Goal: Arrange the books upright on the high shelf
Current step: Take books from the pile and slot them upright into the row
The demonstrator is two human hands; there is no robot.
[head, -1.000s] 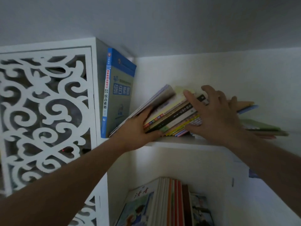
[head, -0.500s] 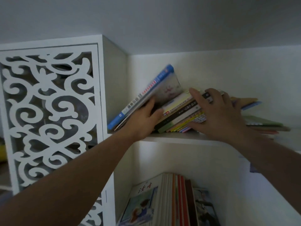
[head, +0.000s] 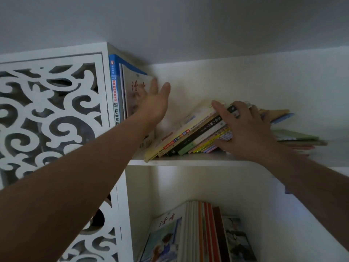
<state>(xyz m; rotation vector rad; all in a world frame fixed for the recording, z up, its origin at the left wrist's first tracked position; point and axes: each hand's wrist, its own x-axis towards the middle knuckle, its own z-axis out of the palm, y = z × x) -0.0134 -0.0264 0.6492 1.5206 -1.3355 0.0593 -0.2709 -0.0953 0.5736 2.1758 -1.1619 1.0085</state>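
On the high white shelf [head: 188,162] a blue-spined book [head: 114,95] and a thin magazine [head: 135,91] stand upright against the left side wall. My left hand [head: 154,103] presses flat on the magazine's cover with straight fingers. To the right, a leaning stack of books [head: 190,136] slopes down to the left. My right hand [head: 245,133] grips this stack, fingers spread over the upper spines and thumb under the lower ones. More books [head: 296,138] lie flat behind my right hand.
A carved white lattice panel [head: 52,114] forms the unit's left side. On the lower shelf, several books [head: 200,233] stand upright. The ceiling is close above the high shelf.
The blue-spined book and the magazine went from leaning to upright against the left wall, pushed by my left hand. My right hand stayed on the leaning stack.
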